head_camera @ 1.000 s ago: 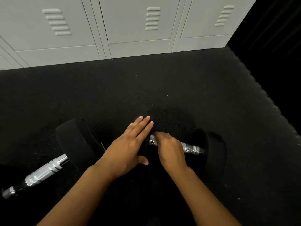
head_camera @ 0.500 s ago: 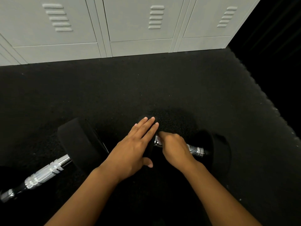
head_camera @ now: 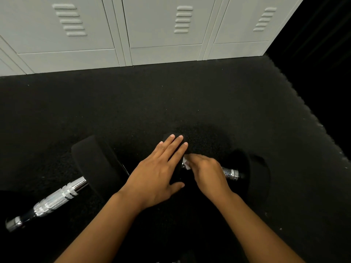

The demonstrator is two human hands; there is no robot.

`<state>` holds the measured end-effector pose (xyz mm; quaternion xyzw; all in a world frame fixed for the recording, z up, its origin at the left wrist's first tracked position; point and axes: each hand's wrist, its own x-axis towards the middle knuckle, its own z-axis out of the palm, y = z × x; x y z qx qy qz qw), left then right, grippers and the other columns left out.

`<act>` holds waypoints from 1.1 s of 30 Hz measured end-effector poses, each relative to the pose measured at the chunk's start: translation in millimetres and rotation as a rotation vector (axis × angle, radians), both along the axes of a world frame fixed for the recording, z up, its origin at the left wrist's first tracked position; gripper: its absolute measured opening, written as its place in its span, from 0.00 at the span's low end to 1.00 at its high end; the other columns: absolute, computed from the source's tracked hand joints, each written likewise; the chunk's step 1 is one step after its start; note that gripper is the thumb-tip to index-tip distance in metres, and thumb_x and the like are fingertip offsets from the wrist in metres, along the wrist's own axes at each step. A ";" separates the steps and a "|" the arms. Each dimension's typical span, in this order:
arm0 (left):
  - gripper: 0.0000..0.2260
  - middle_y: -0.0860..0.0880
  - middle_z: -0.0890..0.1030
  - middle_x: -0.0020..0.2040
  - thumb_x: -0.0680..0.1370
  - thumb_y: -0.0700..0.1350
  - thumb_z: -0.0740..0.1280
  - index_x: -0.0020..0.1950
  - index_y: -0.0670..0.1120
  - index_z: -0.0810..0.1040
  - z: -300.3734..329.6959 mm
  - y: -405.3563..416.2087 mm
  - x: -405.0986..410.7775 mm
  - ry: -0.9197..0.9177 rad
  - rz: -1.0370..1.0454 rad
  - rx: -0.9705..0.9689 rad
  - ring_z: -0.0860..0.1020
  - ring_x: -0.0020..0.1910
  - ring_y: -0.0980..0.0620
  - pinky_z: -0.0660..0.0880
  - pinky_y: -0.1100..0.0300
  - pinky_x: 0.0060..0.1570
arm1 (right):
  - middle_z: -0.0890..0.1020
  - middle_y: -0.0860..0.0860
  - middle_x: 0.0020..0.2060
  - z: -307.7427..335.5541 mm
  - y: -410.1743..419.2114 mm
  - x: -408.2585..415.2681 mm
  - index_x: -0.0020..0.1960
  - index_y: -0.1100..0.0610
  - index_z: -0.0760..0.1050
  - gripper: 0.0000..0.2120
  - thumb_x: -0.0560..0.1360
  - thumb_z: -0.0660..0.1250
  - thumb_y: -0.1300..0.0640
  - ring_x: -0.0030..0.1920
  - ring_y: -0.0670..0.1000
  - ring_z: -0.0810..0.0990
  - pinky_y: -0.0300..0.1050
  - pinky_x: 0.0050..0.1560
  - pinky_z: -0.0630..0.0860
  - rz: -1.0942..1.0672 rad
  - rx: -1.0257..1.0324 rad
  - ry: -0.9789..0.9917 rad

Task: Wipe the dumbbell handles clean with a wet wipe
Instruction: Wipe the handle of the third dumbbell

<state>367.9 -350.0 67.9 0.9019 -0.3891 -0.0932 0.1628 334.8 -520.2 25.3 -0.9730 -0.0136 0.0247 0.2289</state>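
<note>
I've got my left hand (head_camera: 157,173) flat, fingers straight, on the near dumbbell (head_camera: 247,175) head, right hand (head_camera: 207,173) curled round the wipe (head_camera: 187,165) on its handle, open mat (head_camera: 171,103) stretching to the lockers (head_camera: 161,25).

No text, label, brand, number or sign can be read anywhere in the view. The pale grey metal locker doors (head_camera: 163,27) carry only plain louvre slots, and the chrome knurled dumbbell handles (head_camera: 57,200) and black round weight heads (head_camera: 96,164) show no legible marking.
</note>
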 end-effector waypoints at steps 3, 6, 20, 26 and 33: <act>0.35 0.50 0.51 0.77 0.74 0.55 0.65 0.76 0.46 0.54 -0.7 -5.9 -0.7 -0.048 0.039 -0.035 0.42 0.74 0.54 0.42 0.58 0.70 | 0.81 0.52 0.39 -3.5 9.9 5.6 0.44 0.57 0.76 0.05 0.75 0.61 0.59 0.41 0.54 0.79 0.45 0.37 0.71 -0.074 -0.048 -0.009; 0.31 0.49 0.55 0.76 0.75 0.51 0.66 0.75 0.46 0.58 -4.3 -9.3 -1.2 -0.043 0.054 -0.058 0.46 0.74 0.54 0.45 0.57 0.70 | 0.82 0.56 0.50 -13.0 13.5 -12.7 0.53 0.61 0.79 0.13 0.73 0.60 0.61 0.51 0.55 0.80 0.49 0.52 0.77 -0.013 -0.088 -0.131; 0.34 0.55 0.47 0.76 0.76 0.53 0.66 0.75 0.51 0.50 -3.8 -8.6 4.3 0.076 0.020 -0.092 0.39 0.73 0.60 0.38 0.63 0.70 | 0.82 0.58 0.53 -23.8 0.3 -17.2 0.55 0.63 0.79 0.17 0.73 0.58 0.59 0.55 0.56 0.80 0.50 0.58 0.74 0.059 -0.084 -0.289; 0.35 0.54 0.49 0.76 0.75 0.52 0.67 0.75 0.50 0.51 -3.4 -10.6 5.9 0.081 0.033 -0.096 0.41 0.73 0.58 0.38 0.63 0.70 | 0.82 0.59 0.51 -27.6 6.5 -14.7 0.53 0.64 0.80 0.13 0.71 0.62 0.62 0.53 0.57 0.80 0.51 0.57 0.74 0.062 -0.105 -0.333; 0.36 0.54 0.48 0.76 0.75 0.52 0.68 0.75 0.50 0.51 -5.3 -10.6 5.0 0.060 0.036 -0.104 0.41 0.74 0.58 0.39 0.62 0.70 | 0.82 0.60 0.52 -34.7 11.5 -10.1 0.55 0.66 0.79 0.14 0.69 0.67 0.65 0.53 0.58 0.81 0.52 0.58 0.74 0.021 -0.119 -0.365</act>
